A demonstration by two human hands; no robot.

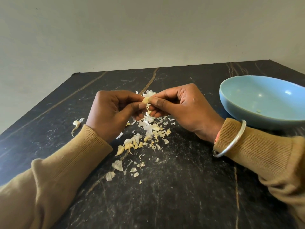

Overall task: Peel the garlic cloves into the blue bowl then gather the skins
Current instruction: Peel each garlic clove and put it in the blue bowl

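Note:
My left hand (113,113) and my right hand (179,109) meet above the middle of the table and both pinch one small garlic clove (145,100) between thumb and fingertips. White skin sticks up behind the clove. Below the hands lies a scatter of garlic skins (148,128) mixed with several unpeeled cloves (130,146). The blue bowl (244,113) stands at the right, beyond my right wrist, and holds only a tiny fragment.
The table (181,187) is dark marble with pale veins; its far edge meets a plain wall. A lone clove with a stem (76,123) lies left of my left wrist. More skin flakes (117,165) lie nearer to me. A metal bangle circles my right sleeve.

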